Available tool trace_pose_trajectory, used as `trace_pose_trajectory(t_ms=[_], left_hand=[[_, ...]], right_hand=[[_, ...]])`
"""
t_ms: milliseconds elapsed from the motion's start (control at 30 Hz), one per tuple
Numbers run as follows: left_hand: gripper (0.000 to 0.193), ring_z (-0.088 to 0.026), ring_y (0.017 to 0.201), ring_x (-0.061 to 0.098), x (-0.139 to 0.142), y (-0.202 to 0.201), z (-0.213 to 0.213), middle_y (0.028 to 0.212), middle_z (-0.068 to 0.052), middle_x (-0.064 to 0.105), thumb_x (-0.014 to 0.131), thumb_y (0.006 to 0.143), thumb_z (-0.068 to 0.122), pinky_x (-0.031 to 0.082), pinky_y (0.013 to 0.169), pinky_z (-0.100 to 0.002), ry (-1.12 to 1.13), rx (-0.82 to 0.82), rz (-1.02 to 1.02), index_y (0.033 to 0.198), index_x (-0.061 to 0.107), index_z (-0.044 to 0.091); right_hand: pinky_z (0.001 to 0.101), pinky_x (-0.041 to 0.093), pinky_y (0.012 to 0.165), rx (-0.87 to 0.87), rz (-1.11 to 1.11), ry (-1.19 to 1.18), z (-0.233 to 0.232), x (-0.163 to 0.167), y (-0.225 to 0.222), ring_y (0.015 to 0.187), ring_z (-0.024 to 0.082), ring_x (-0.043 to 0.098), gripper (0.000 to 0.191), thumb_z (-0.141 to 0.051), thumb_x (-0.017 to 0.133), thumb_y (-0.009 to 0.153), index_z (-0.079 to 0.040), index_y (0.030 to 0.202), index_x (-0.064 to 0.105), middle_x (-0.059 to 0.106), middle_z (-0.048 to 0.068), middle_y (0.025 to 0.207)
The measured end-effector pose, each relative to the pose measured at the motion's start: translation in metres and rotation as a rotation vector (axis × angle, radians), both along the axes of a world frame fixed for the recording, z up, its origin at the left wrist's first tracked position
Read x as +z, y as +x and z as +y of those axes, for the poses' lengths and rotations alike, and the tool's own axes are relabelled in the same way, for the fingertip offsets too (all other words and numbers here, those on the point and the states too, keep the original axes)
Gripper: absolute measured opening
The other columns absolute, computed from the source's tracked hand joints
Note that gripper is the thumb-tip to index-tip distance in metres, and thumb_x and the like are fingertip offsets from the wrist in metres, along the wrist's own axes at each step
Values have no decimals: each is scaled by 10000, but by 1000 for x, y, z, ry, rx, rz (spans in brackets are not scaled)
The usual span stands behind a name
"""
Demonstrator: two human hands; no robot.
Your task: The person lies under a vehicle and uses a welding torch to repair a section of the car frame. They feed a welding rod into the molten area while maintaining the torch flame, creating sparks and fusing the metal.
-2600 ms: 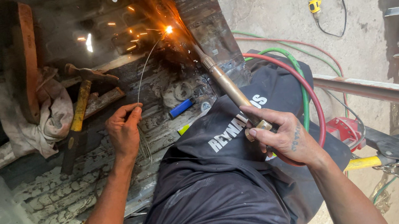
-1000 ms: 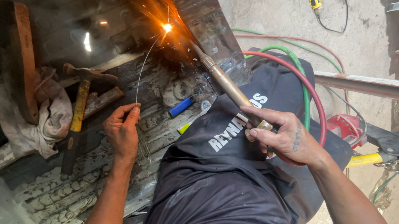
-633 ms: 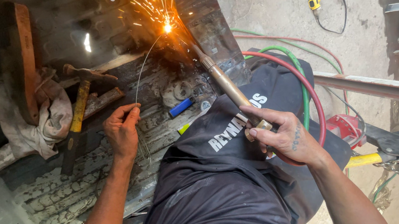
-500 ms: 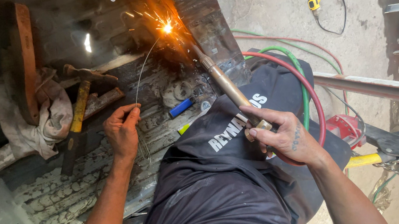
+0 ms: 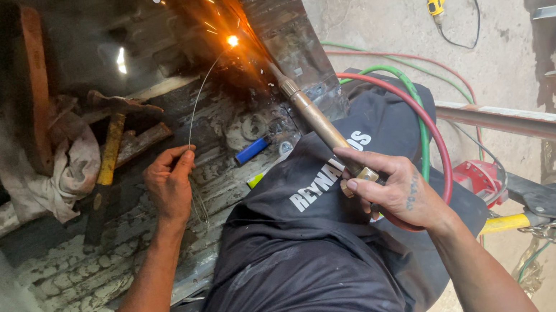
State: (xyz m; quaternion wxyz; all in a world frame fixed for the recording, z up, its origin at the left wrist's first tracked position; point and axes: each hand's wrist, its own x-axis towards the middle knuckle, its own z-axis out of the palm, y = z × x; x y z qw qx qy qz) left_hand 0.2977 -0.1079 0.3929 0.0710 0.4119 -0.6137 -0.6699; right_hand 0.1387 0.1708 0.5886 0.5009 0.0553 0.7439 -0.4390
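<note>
- The right hand point(image 5: 387, 187) has its fingers curled tight around the brass torch point(image 5: 316, 120); the torch tip sits far past the fingertips, at a bright spark point(image 5: 232, 41) on the dark metal panel point(image 5: 280, 14)
- The left hand point(image 5: 170, 182) pinches a thin wire rod point(image 5: 200, 93); the rod bends up from the fingertips to the spark
- A hammer point(image 5: 107, 154) lies just beyond the left fingers; a blue lighter point(image 5: 252, 150) lies between both hands

Brass-coloured torch point(image 5: 312, 116), red hose point(image 5: 407, 103), green hose point(image 5: 411, 90), blue lighter point(image 5: 252, 150), yellow-handled hammer point(image 5: 108, 152).

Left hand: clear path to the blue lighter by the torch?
Probably yes. The left hand pinches the filler wire, but the blue lighter lies uncovered just beside it, with nothing between them.
</note>
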Motion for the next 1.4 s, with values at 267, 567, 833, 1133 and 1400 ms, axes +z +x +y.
trace_pose_trajectory(t_ms=[267, 567, 833, 1133, 1400], left_hand=[[175, -66, 704, 594, 0, 0, 0, 779, -12, 696, 673, 960, 139, 452, 626, -231, 9, 5, 20, 1027, 780, 17], [189, -73, 711, 592, -2, 0, 1, 786, -12, 691, 673, 958, 143, 454, 634, -240, 3, 4, 30, 1040, 779, 9], [195, -81, 715, 603, -3, 0, 1, 785, -5, 697, 680, 946, 150, 456, 633, -247, -19, -2, 26, 1037, 778, 8], [182, -67, 653, 530, -2, -1, 1, 739, 6, 648, 679, 953, 135, 386, 578, -241, 19, -2, -6, 1042, 786, 16], [172, -52, 680, 559, -5, -7, 3, 743, 18, 654, 682, 961, 135, 435, 615, -228, 7, -5, 35, 1034, 787, 21]], right_hand=[[248, 517, 537, 7, 7, -16, 1, -1, 1, 618, 69, 580, 526, -67, 680, 899, -109, 1421, 633, 693, 33, 891], [252, 516, 528, 8, 17, -2, 0, -2, 1, 615, 71, 582, 531, -64, 680, 896, -114, 1423, 631, 704, 41, 898], [246, 507, 524, 9, 8, 0, 0, -1, 2, 606, 70, 577, 533, -74, 684, 898, -123, 1426, 633, 702, 36, 855], [240, 498, 515, 29, 29, 12, -1, -1, 1, 592, 71, 580, 536, -81, 684, 893, -126, 1425, 633, 706, 30, 847], [240, 500, 515, 26, 38, 10, 0, -1, 1, 595, 72, 584, 543, -73, 676, 888, -122, 1426, 631, 703, 27, 859]])
